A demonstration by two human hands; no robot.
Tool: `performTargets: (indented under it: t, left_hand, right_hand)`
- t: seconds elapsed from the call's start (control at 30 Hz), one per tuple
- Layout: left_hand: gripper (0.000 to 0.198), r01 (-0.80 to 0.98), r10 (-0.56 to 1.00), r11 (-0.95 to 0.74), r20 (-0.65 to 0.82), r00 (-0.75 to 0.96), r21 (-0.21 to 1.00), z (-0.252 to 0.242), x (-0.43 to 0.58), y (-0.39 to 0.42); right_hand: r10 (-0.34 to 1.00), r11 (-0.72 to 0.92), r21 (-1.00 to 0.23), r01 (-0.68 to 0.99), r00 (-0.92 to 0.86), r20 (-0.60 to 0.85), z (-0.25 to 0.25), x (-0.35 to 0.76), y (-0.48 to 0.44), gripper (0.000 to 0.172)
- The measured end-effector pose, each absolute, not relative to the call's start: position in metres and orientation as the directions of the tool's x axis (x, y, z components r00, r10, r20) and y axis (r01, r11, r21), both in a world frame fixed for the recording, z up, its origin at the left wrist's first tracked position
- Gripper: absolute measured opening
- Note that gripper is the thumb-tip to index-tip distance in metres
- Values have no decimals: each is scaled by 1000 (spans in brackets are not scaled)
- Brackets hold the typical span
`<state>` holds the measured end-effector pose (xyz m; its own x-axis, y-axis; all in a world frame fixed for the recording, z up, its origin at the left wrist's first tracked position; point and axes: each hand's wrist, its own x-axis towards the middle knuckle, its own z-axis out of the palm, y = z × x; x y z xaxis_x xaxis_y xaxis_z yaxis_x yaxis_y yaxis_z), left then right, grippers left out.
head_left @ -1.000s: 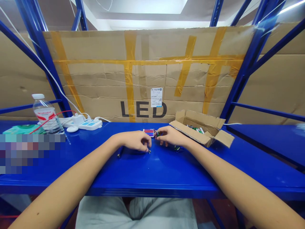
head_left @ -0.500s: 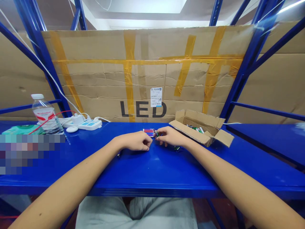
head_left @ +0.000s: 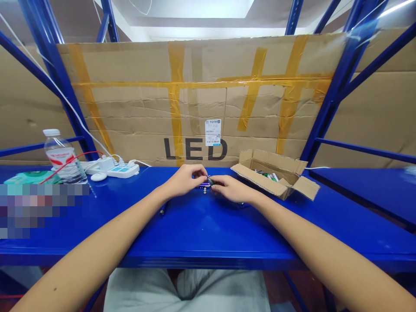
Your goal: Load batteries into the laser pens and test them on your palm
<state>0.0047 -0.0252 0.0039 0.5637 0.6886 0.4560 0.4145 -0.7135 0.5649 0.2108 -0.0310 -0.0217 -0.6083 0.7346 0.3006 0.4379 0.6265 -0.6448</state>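
My left hand (head_left: 188, 178) is closed in a pinch at the middle of the blue table (head_left: 208, 229); its fingers hide most of what they grip. Just under its fingertips lies a shiny purple rod-like piece (head_left: 204, 185), with small silvery ends (head_left: 205, 190) in front of it. My right hand (head_left: 231, 188) faces it from the right, thumb and fingers closed on a small dark green cylinder-like piece (head_left: 211, 182). The fingertips of both hands nearly meet there. A small dark, shiny item (head_left: 241, 205) lies below my right wrist.
An open cardboard box (head_left: 273, 184) with several small green and silver pieces (head_left: 271, 176) stands right of my hands. At the left are a power strip (head_left: 123, 170), a water bottle (head_left: 63, 158) and a green packet (head_left: 30, 177). A dark slim item (head_left: 163, 210) lies by my left forearm.
My left hand has shifted up and its thumb and fingers now pinch near the right hand's fingertips. The row of red and purple striped pieces is now mostly covered. My right hand has barely moved.
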Motion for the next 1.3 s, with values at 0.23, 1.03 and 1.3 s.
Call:
performTargets:
  t: [0.23, 1.03, 1.3]
  left_hand:
    - [9, 399, 757, -624, 392, 523, 672, 1, 4, -22]
    - [6, 360, 720, -662, 425, 548, 657, -4, 9, -28]
    - [8, 395, 699, -696, 437, 566, 600, -4, 10, -30]
  right_hand:
    - [725, 677, -615, 404, -514, 459, -21, 209, -32, 27]
    - [534, 824, -232, 517, -572, 622, -21, 214, -38, 14]
    - [528, 830, -264, 491, -541, 654, -22, 212, -42, 9]
